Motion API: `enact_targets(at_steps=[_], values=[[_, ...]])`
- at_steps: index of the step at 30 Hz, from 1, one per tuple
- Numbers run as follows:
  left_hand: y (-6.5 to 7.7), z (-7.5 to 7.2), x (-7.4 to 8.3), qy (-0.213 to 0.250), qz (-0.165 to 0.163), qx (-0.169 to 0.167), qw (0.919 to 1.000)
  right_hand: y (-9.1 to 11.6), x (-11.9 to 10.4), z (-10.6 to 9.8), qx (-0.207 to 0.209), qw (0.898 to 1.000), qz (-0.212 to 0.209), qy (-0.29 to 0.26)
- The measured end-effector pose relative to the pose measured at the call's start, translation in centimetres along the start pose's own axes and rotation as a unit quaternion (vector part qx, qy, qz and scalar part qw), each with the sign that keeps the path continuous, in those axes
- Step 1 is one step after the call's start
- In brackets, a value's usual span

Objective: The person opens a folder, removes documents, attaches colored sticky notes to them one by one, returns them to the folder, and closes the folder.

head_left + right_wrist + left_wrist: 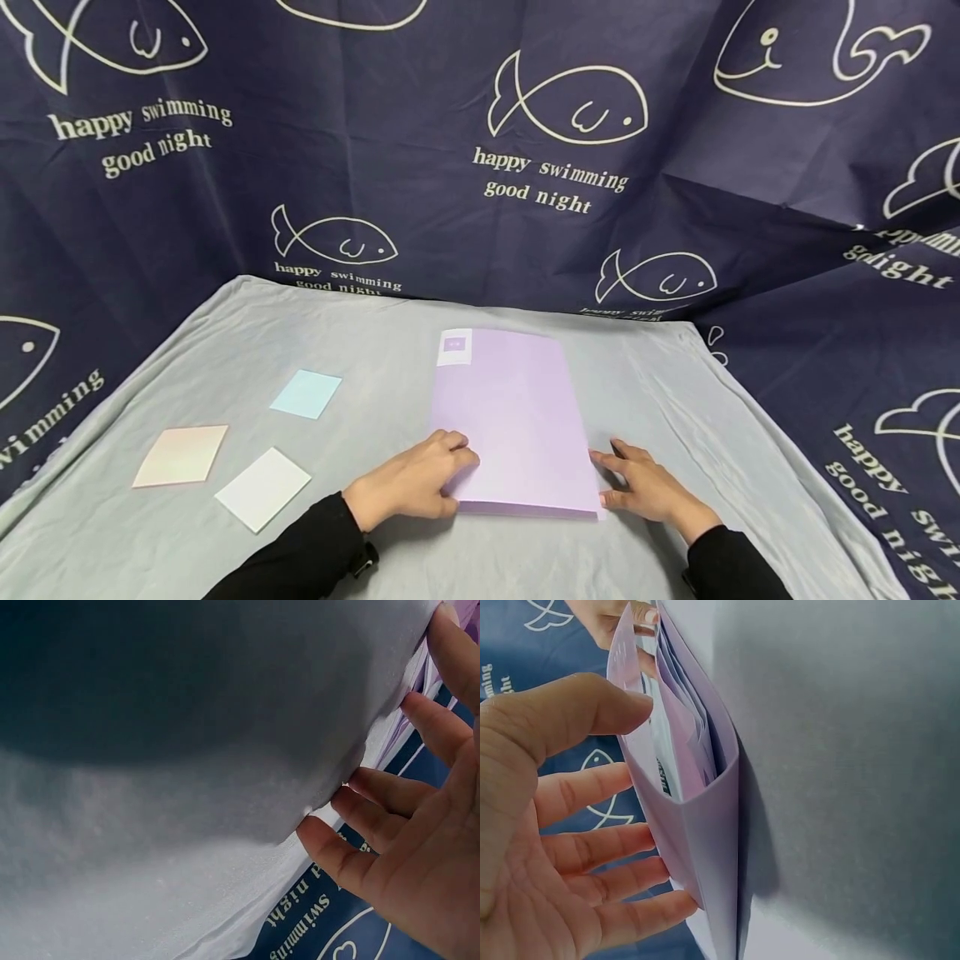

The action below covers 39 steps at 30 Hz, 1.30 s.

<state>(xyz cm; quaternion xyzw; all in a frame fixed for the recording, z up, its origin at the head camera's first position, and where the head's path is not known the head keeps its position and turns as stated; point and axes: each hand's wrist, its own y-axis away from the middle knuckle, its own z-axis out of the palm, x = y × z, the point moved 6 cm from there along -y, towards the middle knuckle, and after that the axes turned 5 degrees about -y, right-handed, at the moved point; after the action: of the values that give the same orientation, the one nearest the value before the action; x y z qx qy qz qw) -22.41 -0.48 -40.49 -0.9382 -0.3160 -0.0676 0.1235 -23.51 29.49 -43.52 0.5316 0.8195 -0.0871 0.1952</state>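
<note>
A light purple document folder (510,417) lies closed on the cloth, a white label in its upper left corner. In the left wrist view, the lower end of the folder (712,817) gapes and papers (686,712) show inside. My left hand (416,475) rests at the folder's lower left, fingers on the cover and thumb near its bottom edge. In the left wrist view those fingers are spread. My right hand (648,483) is by the lower right edge, its fingertips touching the cloth and the folder's side.
Left of the folder lie a blue square pad (307,394), a pinkish-cream pad (182,456) and a white pad (262,489). Grey cloth (375,367) covers the table. A navy curtain (435,167) with fish drawings hangs behind and at the sides.
</note>
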Motion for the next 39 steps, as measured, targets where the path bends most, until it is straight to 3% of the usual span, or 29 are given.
enact_targets(at_steps=[25,33,39], values=[[-0.8,0.5,0.6,0.001,0.012,0.012,0.9999,0.3,0.9,-0.4,-0.006,1.0,0.021,-0.006],[-1.0,0.6,0.8,0.007,0.014,0.015,0.9998,0.4,1.0,-0.7,-0.017,0.999,0.051,0.005],[-1.2,0.5,0.9,0.002,0.013,0.033,0.9994,0.6,1.0,-0.9,-0.004,0.999,0.036,0.013]])
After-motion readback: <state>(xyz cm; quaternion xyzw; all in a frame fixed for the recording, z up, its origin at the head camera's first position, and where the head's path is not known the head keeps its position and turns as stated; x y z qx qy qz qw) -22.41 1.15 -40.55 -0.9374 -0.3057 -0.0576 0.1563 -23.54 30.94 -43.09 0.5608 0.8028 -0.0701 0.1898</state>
